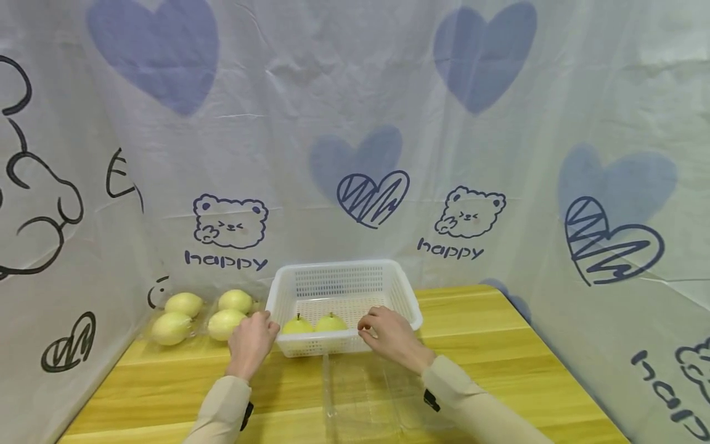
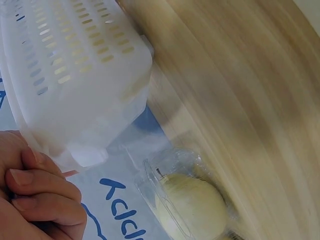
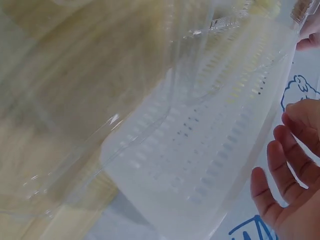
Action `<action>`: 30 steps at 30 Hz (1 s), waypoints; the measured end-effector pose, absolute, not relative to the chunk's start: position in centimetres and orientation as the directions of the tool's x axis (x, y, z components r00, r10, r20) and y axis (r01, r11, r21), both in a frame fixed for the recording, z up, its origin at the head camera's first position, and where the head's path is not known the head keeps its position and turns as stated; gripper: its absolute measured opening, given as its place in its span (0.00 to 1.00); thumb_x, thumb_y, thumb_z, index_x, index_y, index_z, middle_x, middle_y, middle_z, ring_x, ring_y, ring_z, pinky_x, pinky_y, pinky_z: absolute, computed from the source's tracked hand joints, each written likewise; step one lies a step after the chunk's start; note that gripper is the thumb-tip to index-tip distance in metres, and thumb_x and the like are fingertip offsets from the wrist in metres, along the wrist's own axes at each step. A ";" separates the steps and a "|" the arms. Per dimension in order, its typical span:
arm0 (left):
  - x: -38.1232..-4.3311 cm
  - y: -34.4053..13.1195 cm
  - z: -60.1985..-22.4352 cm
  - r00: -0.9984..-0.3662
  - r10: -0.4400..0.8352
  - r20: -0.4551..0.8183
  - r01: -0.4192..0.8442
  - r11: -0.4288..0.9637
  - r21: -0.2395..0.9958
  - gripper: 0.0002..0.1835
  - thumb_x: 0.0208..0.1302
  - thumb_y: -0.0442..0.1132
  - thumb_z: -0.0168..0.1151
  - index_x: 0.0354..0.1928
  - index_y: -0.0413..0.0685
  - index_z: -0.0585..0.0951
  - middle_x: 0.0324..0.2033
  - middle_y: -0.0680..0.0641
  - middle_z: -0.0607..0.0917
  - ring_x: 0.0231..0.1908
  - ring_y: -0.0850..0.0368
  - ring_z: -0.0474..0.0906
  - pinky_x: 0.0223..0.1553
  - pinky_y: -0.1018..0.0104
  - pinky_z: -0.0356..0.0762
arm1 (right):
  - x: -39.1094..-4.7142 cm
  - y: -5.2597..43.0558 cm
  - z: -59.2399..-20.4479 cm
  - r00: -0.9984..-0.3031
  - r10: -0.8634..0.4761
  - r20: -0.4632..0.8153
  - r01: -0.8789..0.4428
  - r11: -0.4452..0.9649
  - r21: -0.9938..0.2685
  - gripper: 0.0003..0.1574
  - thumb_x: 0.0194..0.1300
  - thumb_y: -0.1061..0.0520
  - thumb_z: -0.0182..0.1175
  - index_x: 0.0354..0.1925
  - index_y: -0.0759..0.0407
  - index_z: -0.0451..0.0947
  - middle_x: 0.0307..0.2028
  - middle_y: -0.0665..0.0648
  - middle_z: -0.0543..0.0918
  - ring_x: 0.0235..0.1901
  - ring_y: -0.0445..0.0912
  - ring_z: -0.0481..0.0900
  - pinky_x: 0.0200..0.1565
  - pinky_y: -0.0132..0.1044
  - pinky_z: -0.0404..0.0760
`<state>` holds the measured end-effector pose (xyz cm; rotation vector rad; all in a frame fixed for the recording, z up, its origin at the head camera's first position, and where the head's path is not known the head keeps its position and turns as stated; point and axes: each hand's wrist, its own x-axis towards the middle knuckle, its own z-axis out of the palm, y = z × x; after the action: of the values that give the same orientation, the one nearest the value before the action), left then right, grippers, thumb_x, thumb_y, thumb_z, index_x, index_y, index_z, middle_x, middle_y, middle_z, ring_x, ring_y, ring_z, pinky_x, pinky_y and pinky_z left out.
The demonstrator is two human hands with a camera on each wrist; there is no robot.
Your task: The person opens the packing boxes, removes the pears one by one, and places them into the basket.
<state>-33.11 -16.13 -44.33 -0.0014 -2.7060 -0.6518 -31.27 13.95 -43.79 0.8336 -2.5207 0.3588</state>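
Note:
A white plastic basket stands on the table, with two yellow-green pears inside near its front wall. My left hand grips the basket's rim at the left front corner; the curled fingers show there in the left wrist view. Above the front rim at the right is my right hand, its fingers loosely bent and holding nothing. In the right wrist view those fingers are spread beside the basket wall. Clear plastic packaging lies in front of the basket.
Several pears in clear plastic packs sit left of the basket, close to my left hand. The wooden table ends at a hanging white cloth printed with hearts and bears, behind and on both sides.

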 end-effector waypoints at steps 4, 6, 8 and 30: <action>-33.0 -16.0 -44.4 -0.931 -0.074 0.359 0.095 0.897 0.432 0.10 0.62 0.37 0.56 0.40 0.41 0.83 0.25 0.41 0.82 0.18 0.52 0.69 0.16 0.61 0.63 | -30.5 15.1 -44.1 -0.703 -0.511 0.495 -0.623 0.778 -0.082 0.04 0.62 0.53 0.66 0.35 0.50 0.85 0.30 0.44 0.82 0.31 0.36 0.77 0.33 0.28 0.76; -32.8 -15.9 -44.5 -0.923 -0.065 0.380 0.109 0.900 0.421 0.11 0.64 0.36 0.55 0.42 0.40 0.83 0.23 0.42 0.82 0.17 0.52 0.68 0.15 0.62 0.63 | -30.2 15.7 -44.4 -0.710 -0.531 0.463 -0.631 0.771 -0.082 0.03 0.63 0.53 0.65 0.34 0.50 0.85 0.28 0.43 0.82 0.28 0.35 0.75 0.30 0.27 0.74; -32.6 -15.8 -44.6 -0.915 -0.057 0.398 0.121 0.904 0.409 0.10 0.66 0.36 0.54 0.37 0.39 0.83 0.19 0.43 0.79 0.15 0.53 0.67 0.14 0.62 0.62 | -29.8 16.2 -44.6 -0.726 -0.552 0.410 -0.639 0.762 -0.106 0.03 0.63 0.54 0.65 0.32 0.50 0.84 0.27 0.43 0.82 0.26 0.33 0.74 0.28 0.25 0.73; -32.2 -15.6 -44.4 -0.915 -0.063 0.398 0.106 0.915 0.390 0.12 0.67 0.37 0.52 0.26 0.43 0.77 0.19 0.42 0.78 0.16 0.50 0.70 0.14 0.59 0.64 | -25.4 16.3 -46.7 -0.905 -0.413 -0.104 -0.302 0.796 -0.525 0.57 0.57 0.50 0.69 0.73 0.58 0.47 0.21 0.52 0.77 0.07 0.43 0.72 0.10 0.37 0.74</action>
<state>-32.20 -15.62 -44.42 -0.0318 -2.6666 -0.5743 -25.41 16.30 -46.73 0.6408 -3.1784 0.8688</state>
